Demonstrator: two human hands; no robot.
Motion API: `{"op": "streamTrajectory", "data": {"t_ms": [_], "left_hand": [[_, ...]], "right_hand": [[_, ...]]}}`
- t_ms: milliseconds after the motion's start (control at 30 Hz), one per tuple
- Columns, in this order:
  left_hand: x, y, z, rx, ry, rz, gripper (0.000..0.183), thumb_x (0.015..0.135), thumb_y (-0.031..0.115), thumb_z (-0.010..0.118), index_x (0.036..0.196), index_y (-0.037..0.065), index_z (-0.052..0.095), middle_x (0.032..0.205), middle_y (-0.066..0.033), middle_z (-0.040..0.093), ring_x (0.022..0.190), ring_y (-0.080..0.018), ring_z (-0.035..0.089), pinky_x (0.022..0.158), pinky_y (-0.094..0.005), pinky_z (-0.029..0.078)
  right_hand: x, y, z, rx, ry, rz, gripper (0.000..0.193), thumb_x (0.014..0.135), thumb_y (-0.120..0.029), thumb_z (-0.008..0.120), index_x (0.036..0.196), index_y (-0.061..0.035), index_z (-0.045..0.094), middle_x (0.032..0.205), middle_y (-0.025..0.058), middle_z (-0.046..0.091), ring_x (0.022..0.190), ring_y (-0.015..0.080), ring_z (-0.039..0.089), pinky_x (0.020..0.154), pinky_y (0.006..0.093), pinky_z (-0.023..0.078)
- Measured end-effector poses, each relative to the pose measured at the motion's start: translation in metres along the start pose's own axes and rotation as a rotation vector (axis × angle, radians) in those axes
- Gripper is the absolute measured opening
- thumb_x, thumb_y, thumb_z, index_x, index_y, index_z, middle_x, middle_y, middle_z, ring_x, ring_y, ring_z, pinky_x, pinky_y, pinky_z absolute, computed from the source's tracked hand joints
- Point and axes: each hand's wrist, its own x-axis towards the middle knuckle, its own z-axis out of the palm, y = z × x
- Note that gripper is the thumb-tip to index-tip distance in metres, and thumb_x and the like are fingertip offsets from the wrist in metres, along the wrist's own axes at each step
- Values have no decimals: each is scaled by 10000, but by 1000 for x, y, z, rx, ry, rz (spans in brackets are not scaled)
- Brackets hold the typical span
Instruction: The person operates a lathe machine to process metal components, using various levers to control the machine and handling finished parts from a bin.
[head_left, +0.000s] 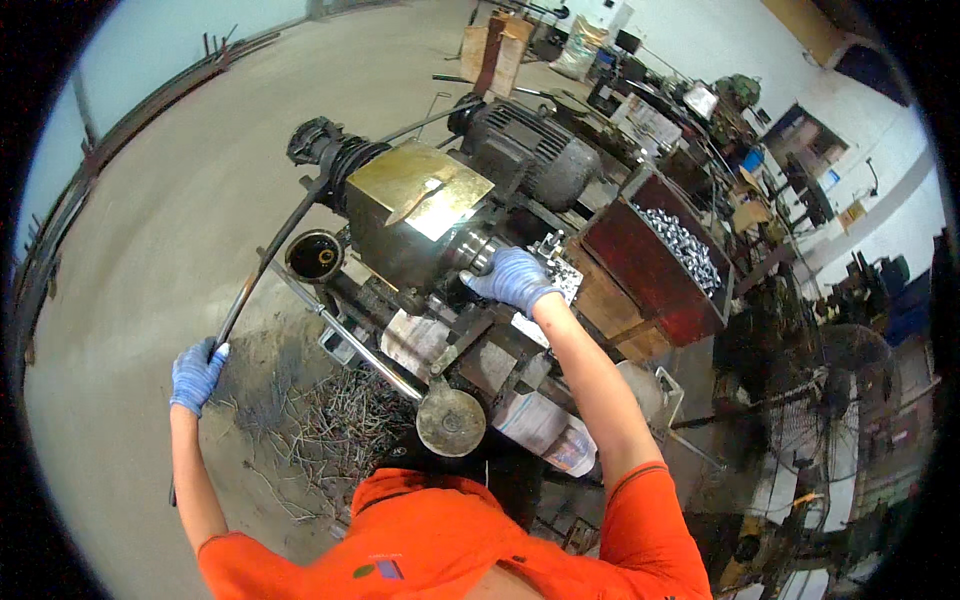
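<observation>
My left hand (198, 376), in a blue-grey knit glove, is closed around a long dark metal rod (240, 300). The rod slants up from beside my left forearm to the left end of a small lathe-like machine (400, 240). At the machine's shiny round spindle nose (472, 248), my right hand (517, 281), gloved alike, is curled with its thumb on the near side. Whatever sits in its fingers is hidden by the hand. A brass-coloured cover plate (415, 187) tops the headstock, with a thin brownish strip (420, 200) lying on it.
A dark red bin (650, 250) of small shiny metal parts stands right of my right hand. Behind the headstock is a ribbed motor (530, 150). A chrome lever (370, 350) and a round disc (451, 421) are close to my body. Metal scraps (340, 430) litter the floor.
</observation>
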Motion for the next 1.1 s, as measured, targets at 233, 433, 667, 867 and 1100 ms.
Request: {"op": "streamTrajectory", "data": {"t_ms": [233, 433, 667, 867, 1100], "left_hand": [[-1, -13, 17, 124, 35, -41, 303, 796, 377, 573, 878, 90, 626, 786, -166, 634, 753, -342, 615, 687, -443, 466], [90, -95, 23, 459, 256, 222, 127, 747, 164, 564, 850, 94, 590, 684, -119, 621, 634, -306, 612, 586, -420, 455], [169, -141, 23, 610, 363, 251, 112, 772, 115, 532, 873, 90, 572, 644, -102, 603, 574, -275, 593, 540, -410, 448], [140, -47, 8, -35, 489, 73, 237, 817, 207, 569, 983, 51, 635, 782, -149, 645, 758, -319, 632, 704, -398, 499], [114, 36, 226, -699, -131, 56, 327, 788, 325, 629, 936, 34, 646, 841, -187, 648, 705, -333, 613, 667, -405, 475]], "right_hand": [[-3, -14, -6, 71, -24, -46, 556, 729, -591, 570, 899, -71, 669, 816, 184, 652, 801, 334, 626, 754, 399, 482], [-4, -12, 5, 88, 67, -40, 488, 721, -537, 629, 696, -50, 649, 605, 170, 600, 594, 355, 585, 597, 417, 478], [0, -8, 12, -51, 50, 37, 556, 736, -578, 567, 653, -35, 656, 605, 169, 606, 615, 329, 605, 644, 391, 491], [-21, -9, -3, -42, 96, 6, 515, 773, -559, 532, 708, -76, 698, 790, 153, 651, 946, 307, 580, 934, 430, 384], [-123, 42, -20, 200, 758, -71, 208, 683, -293, 727, 646, -97, 666, 952, 105, 647, 1001, 308, 547, 883, 415, 415]]}}
